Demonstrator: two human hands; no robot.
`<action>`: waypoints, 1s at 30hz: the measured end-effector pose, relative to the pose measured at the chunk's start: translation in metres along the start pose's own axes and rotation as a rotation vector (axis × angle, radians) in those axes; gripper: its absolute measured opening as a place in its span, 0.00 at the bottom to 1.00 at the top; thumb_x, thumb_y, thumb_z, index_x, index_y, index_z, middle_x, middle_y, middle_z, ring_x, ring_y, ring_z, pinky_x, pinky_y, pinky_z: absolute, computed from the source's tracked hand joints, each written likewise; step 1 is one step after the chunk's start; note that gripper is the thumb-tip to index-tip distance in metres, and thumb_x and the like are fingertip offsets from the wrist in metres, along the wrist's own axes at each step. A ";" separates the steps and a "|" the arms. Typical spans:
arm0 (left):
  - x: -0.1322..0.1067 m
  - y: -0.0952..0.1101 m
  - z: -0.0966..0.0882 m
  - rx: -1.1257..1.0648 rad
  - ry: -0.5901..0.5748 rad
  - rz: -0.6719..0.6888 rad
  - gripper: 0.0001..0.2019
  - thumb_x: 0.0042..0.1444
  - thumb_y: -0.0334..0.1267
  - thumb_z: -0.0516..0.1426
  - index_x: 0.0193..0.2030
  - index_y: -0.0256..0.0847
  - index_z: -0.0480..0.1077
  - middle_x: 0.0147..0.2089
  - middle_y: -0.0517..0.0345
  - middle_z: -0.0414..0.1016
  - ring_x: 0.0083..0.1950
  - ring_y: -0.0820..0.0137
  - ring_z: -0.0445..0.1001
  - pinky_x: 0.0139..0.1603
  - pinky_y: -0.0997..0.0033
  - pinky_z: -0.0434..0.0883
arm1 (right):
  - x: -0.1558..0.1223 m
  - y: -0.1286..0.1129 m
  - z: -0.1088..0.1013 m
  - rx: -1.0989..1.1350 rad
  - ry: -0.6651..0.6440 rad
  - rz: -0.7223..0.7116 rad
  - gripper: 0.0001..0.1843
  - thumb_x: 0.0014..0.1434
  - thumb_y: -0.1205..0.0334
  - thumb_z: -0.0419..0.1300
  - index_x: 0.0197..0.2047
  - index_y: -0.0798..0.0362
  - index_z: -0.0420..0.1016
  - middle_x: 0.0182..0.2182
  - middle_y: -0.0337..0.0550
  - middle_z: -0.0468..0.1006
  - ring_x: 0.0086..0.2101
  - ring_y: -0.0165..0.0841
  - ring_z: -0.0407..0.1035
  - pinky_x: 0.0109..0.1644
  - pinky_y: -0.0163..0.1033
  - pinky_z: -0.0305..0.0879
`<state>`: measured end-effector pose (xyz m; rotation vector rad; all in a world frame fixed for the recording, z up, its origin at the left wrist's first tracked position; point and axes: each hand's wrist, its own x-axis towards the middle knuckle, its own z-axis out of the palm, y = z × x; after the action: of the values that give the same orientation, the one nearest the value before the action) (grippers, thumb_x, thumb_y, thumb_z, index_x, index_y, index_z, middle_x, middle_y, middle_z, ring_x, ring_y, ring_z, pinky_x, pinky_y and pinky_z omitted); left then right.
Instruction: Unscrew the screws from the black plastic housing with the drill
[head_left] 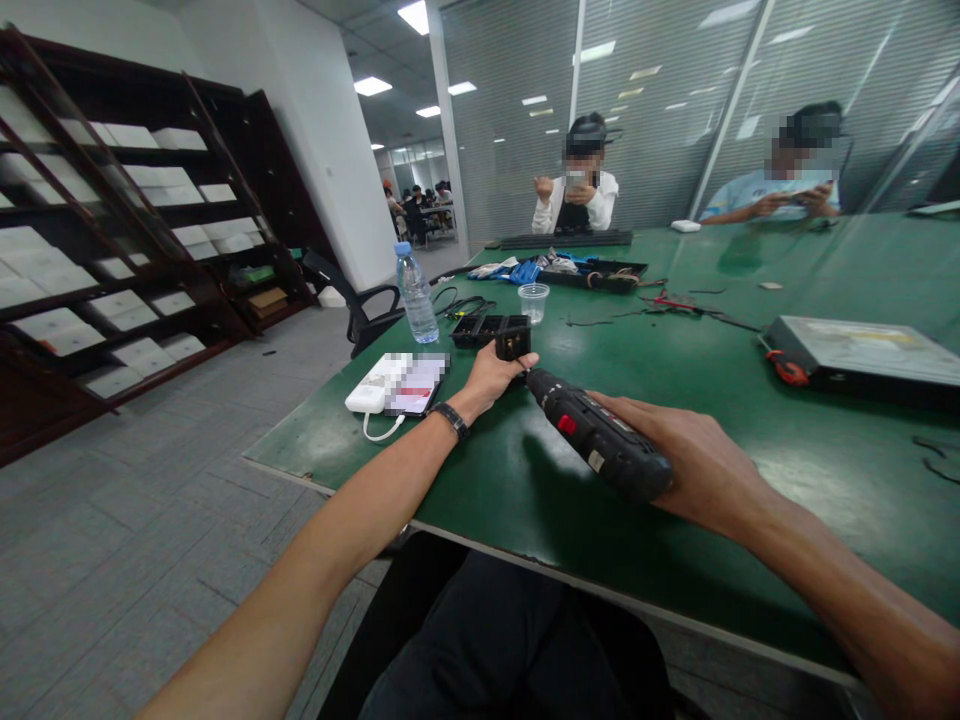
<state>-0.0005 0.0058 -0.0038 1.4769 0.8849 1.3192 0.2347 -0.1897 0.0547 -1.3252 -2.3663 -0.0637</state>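
Observation:
My right hand (694, 455) is wrapped around the grip of a black cordless drill (600, 430) with a red switch on its side. The drill's nose points left and away from me, close to the fingers of my left hand (491, 380). That hand is closed on a small black block (513, 345) with brass-coloured spots on its face. Whether the bit touches the block, I cannot tell. Just behind it lies a black compartment tray (469, 332), partly hidden by the block and hand. A clear plastic cup (533, 302) stands beyond.
A water bottle (417, 297), a white power bank (376, 382) and a phone (421, 384) lie to the left. Farther back is a long black tray (619, 279) with gloves and wires. A metal-topped box (877, 350) sits right. Two people sit across the table.

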 end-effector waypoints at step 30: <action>-0.002 0.003 0.002 -0.028 0.009 -0.024 0.24 0.43 0.44 0.74 0.42 0.36 0.73 0.43 0.54 0.76 0.42 0.70 0.72 0.48 0.67 0.69 | 0.000 0.001 0.001 0.014 -0.001 -0.018 0.42 0.53 0.63 0.62 0.71 0.49 0.62 0.60 0.48 0.77 0.52 0.49 0.77 0.50 0.50 0.76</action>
<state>0.0009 0.0029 -0.0012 1.4352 0.8837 1.3163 0.2353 -0.1883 0.0535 -1.2986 -2.3755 -0.0515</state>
